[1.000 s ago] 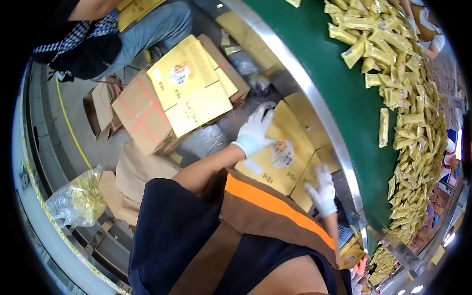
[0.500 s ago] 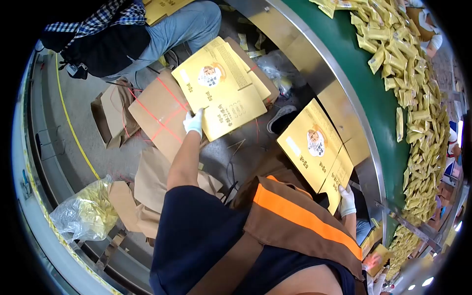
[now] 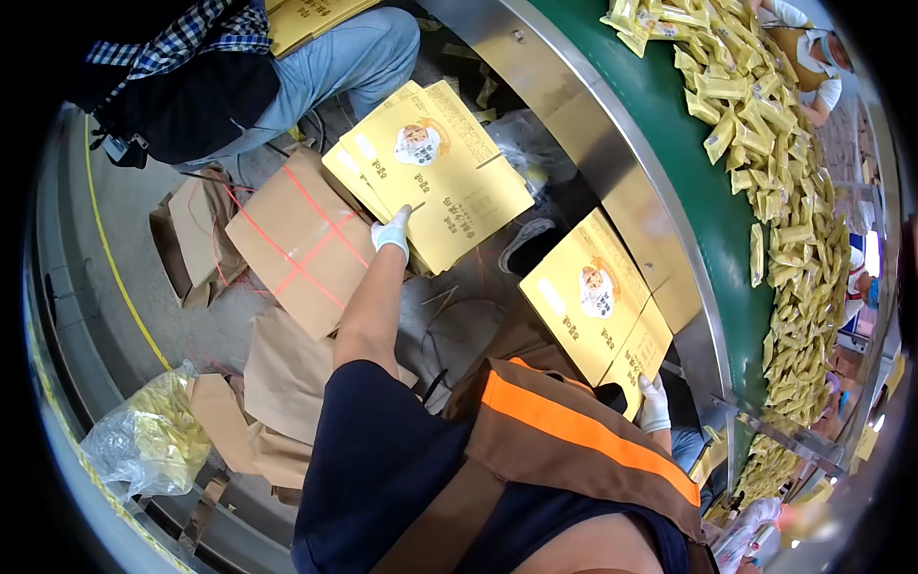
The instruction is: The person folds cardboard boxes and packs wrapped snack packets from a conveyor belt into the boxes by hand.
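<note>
My left hand (image 3: 392, 234), in a white glove, grips the near-left edge of several flat yellow cartons (image 3: 469, 206), its thumb on top. They are slightly fanned and printed with a round cartoon figure and dark lettering. These cartons lie over a brown cardboard bundle (image 3: 301, 239) tied with red string. On the other side, my right hand (image 3: 655, 404), also gloved, is closed on the lower right edge of another flat yellow carton (image 3: 588, 297). That carton rests tilted close to my brown apron (image 3: 545, 450); the fingers under it are hidden.
A green conveyor belt (image 3: 631, 115) with a metal rim curves along the right, heaped with yellow packets (image 3: 794, 258). A seated person in jeans (image 3: 335, 67) is at upper left. Brown paper (image 3: 287, 373) and a clear plastic bag (image 3: 153, 430) lie at lower left.
The cartons at my left hand have spread, showing another carton's edge on the left, and that hand has shifted slightly right. My right hand still holds its carton. The whole view has turned a little.
</note>
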